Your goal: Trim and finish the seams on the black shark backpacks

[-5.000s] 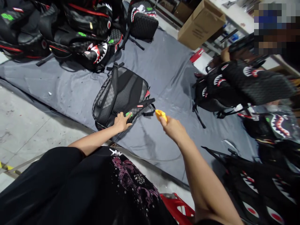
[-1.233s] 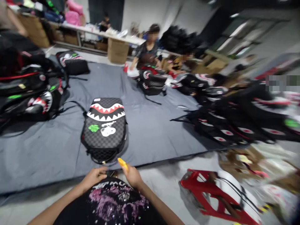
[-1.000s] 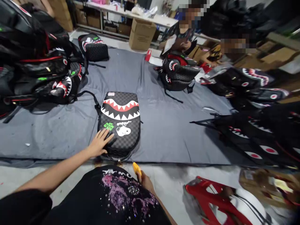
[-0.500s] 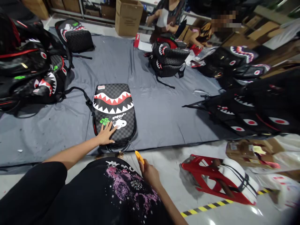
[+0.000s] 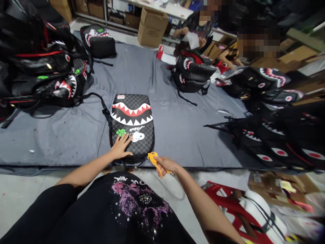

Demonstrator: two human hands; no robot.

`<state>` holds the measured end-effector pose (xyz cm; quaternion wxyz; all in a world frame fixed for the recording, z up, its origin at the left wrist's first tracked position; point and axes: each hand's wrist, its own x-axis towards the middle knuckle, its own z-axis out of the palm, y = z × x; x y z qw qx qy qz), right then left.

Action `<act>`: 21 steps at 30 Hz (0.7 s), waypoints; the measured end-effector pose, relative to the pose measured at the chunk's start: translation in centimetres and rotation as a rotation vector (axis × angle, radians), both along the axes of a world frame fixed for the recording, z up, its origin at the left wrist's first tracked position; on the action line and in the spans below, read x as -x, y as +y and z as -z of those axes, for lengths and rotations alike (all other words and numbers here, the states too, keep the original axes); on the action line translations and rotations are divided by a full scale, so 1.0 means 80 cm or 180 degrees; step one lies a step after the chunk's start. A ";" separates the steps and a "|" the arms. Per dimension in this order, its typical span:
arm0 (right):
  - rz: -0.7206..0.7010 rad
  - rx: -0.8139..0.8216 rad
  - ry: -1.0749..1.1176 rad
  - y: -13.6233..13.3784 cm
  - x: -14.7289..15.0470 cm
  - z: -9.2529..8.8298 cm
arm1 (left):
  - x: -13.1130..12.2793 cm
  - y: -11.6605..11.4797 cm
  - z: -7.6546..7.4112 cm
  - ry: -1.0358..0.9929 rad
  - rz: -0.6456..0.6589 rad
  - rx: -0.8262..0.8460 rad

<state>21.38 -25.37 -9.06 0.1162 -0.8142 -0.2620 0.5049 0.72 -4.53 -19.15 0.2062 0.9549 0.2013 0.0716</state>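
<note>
A dark checkered backpack (image 5: 142,149) with a red-and-white shark-mouth print, a white cartoon dog and green marks lies flat at the table's near edge. My left hand (image 5: 121,147) rests on its lower left front, fingers spread. At its lower right corner, my right hand (image 5: 166,165) is closed around an orange air blow gun (image 5: 153,158). A thin hose (image 5: 184,195) loops below the hand from a metal fitting. The gun's nozzle is hard to make out against the bag.
Backpacks are piled at the left (image 5: 45,71) and right (image 5: 279,142). Another backpack (image 5: 101,45) lies far left, and an open one (image 5: 194,73) stands before two people at the back. A red-and-white chair (image 5: 256,210) is near right. The table (image 5: 177,132) has a grey cloth.
My right hand has risen with the blow gun from below the table edge to the backpack's lower right corner, turning the gun. My left hand stays on the bag. The view has shifted.
</note>
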 end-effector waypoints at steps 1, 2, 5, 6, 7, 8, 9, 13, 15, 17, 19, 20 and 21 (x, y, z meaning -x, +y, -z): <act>0.0250 -0.0203 0.0669 -0.011 -0.001 0.008 | 0.005 -0.005 0.000 -0.0102 0.0123 -0.0002; 0.0532 -0.0438 0.1257 -0.024 -0.001 0.017 | 0.009 -0.009 -0.003 -0.0191 0.0267 -0.0009; 0.1033 -0.0946 0.1958 -0.057 0.012 0.038 | 0.016 -0.016 -0.030 -0.0409 0.0444 -0.0008; 0.1115 -0.1080 0.2017 -0.063 0.018 0.042 | 0.014 -0.013 -0.048 -0.0466 0.0303 0.0057; 0.1194 -0.1229 0.2064 -0.064 0.025 0.043 | 0.009 -0.005 -0.069 -0.0520 0.0030 0.0144; 0.1294 -0.1419 0.2099 -0.063 0.031 0.044 | 0.002 0.005 -0.094 -0.0584 -0.0333 0.0224; 0.1429 -0.1655 0.2111 -0.061 0.036 0.043 | -0.008 0.019 -0.120 -0.0671 -0.0717 0.0280; 0.2169 -0.2574 0.1832 -0.061 0.046 0.043 | -0.049 0.073 -0.208 -0.1025 -0.1477 0.0328; 0.2343 -0.2729 0.1668 -0.072 0.049 0.050 | -0.059 0.085 -0.228 -0.0973 -0.1396 0.0342; 0.2266 -0.2767 0.1507 -0.082 0.052 0.058 | -0.062 0.083 -0.229 -0.0912 -0.1277 0.0242; 0.1998 -0.2743 0.1211 -0.081 0.053 0.062 | -0.062 0.069 -0.221 -0.0933 -0.1062 0.0015; 0.1820 -0.2688 0.1016 -0.073 0.052 0.062 | -0.064 0.058 -0.216 -0.0969 -0.0864 -0.0123; 0.1643 -0.2602 0.0804 -0.061 0.050 0.060 | -0.066 0.044 -0.210 -0.0997 -0.0579 -0.0265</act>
